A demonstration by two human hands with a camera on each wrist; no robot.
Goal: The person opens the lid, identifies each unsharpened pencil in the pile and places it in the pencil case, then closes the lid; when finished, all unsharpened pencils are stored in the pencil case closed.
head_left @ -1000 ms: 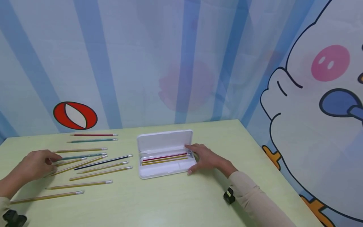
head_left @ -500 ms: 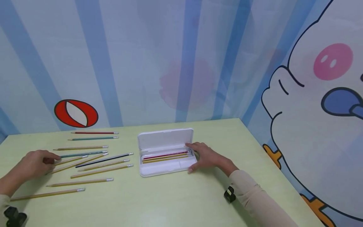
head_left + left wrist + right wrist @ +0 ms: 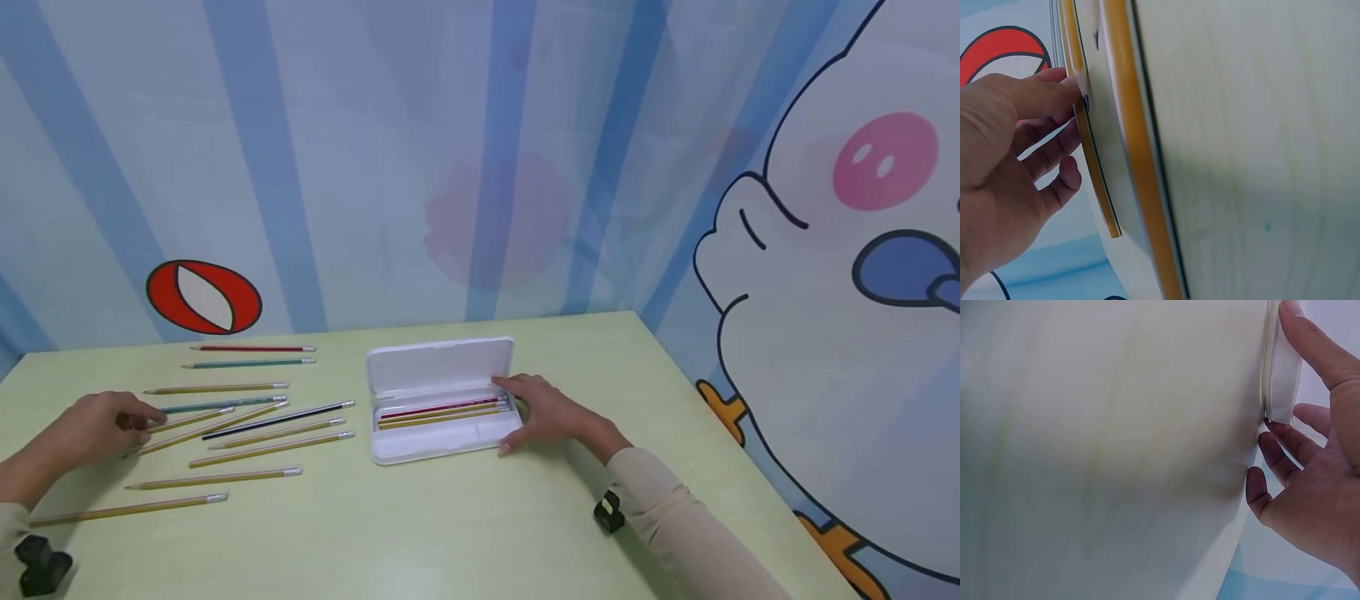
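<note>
As R hand (image 3: 543, 410) spreads against smooth rect. white plastic pencil case (image 3: 438, 367), L hand (image 3: 93, 429) bends by slim teal wood pencil (image 3: 240, 403); can't tell if pinching.

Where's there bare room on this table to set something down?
The table has a broad bare patch in front of the open white case, between the loose pencils and the right sleeve. Another lies beyond the right hand, toward the far right corner. Crowded: the left side, pencils close together by the left hand.
</note>
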